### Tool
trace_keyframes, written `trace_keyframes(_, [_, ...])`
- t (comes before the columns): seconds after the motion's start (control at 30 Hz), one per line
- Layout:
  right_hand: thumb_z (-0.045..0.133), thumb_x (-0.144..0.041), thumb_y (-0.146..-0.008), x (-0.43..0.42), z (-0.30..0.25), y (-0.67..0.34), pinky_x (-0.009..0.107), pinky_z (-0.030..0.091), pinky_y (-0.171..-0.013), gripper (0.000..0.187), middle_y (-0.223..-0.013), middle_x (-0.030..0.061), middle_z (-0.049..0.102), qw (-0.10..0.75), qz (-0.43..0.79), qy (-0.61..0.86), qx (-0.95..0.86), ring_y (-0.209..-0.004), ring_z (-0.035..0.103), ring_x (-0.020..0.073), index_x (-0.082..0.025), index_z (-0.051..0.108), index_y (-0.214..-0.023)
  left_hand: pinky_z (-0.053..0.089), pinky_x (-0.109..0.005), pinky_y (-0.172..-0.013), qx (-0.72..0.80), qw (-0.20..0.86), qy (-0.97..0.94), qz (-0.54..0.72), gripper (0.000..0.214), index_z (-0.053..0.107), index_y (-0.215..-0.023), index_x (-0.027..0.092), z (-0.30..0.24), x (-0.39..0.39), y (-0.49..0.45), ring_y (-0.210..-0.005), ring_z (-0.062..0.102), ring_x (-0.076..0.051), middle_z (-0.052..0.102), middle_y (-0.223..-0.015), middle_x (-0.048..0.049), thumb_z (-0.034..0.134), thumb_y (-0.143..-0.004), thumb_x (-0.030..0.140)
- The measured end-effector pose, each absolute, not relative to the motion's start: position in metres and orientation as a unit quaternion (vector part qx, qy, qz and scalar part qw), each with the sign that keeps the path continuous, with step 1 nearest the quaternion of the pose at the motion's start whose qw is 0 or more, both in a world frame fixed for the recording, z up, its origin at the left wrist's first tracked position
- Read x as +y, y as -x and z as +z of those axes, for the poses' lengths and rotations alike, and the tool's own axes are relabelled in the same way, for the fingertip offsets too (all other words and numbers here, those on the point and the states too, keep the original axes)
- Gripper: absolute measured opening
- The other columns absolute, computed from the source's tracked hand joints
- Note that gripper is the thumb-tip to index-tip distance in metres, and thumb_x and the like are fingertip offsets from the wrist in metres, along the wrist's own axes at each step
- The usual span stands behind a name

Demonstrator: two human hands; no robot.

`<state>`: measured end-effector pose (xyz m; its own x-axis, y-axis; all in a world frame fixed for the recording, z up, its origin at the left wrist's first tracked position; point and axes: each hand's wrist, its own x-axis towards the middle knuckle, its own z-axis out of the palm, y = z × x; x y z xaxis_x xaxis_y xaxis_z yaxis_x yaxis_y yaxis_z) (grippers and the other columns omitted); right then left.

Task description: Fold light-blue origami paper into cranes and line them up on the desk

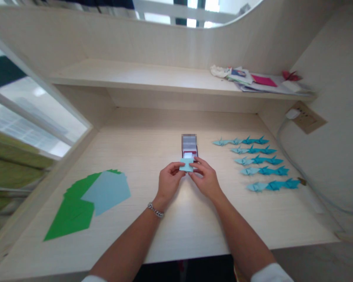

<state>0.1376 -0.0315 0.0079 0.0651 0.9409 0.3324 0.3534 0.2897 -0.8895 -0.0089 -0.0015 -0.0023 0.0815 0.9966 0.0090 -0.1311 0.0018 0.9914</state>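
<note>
Shelf (153,77) runs across the back, above the desk (141,125). Clutter at its right end: crumpled white wad (219,71), a flat pile of papers (253,88), magenta sheet (264,80) on top, red folded piece (292,76) nearest the corner. Right wall (338,156): beige socket plate (311,120) set just below shelf level, white plug (293,114) in it, grey cable (278,135) looping down along the wall and out of frame right. Left side: pale bars, dark green panel (6,72) upper, yellow-green fabric (10,168) lower. Top: curved-edge opening, bright background, dark cloth (106,3) at left, details blurred.
</note>
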Motion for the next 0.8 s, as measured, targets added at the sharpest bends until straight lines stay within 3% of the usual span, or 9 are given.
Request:
trace_keyframes(0.23, [0.059, -0.02, -0.077, -0.0284, 0.0038, -0.1392, 0.029, 0.056, -0.075, 0.028, -0.111, 0.0073, 0.065, 0.519, 0.318, 0.532, -0.589, -0.093, 0.064, 0.0187, -0.022, 0.068, -0.103, 0.053, -0.033, -0.074, 0.415, 0.572, -0.496, 0.503, 0.033, 0.062, -0.099, 0.016, -0.0018, -0.0048, 0.0059, -0.083, 0.066, -0.019, 0.069, -0.091, -0.0072, 0.07, -0.067, 0.021])
trace_keyframes(0.5, [0.061, -0.02, -0.074, -0.0275, 0.0032, -0.1401, 0.031, 0.055, -0.077, 0.027, -0.11, 0.0071, 0.066, 0.533, 0.355, 0.533, -0.553, -0.093, 0.064, 0.0199, -0.022, 0.069, -0.1, 0.052, -0.031, -0.076, 0.404, 0.572, -0.517, 0.492, 0.049, 0.056, -0.116, 0.018, 0.0018, -0.006, 0.0074, -0.083, 0.065, -0.018, 0.069, -0.094, -0.0077, 0.069, -0.069, 0.02])
trace_keyframes(0.8, [0.065, -0.02, -0.07, -0.0231, -0.0011, -0.1432, 0.034, 0.054, -0.078, 0.027, -0.103, 0.0071, 0.069, 0.549, 0.423, 0.514, -0.505, -0.091, 0.065, 0.021, -0.02, 0.07, -0.097, 0.051, -0.032, -0.081, 0.395, 0.523, -0.559, 0.508, 0.041, 0.061, -0.111, 0.018, -0.0014, -0.0025, 0.01, -0.092, 0.062, -0.019, 0.064, -0.11, -0.0093, 0.066, -0.071, 0.016])
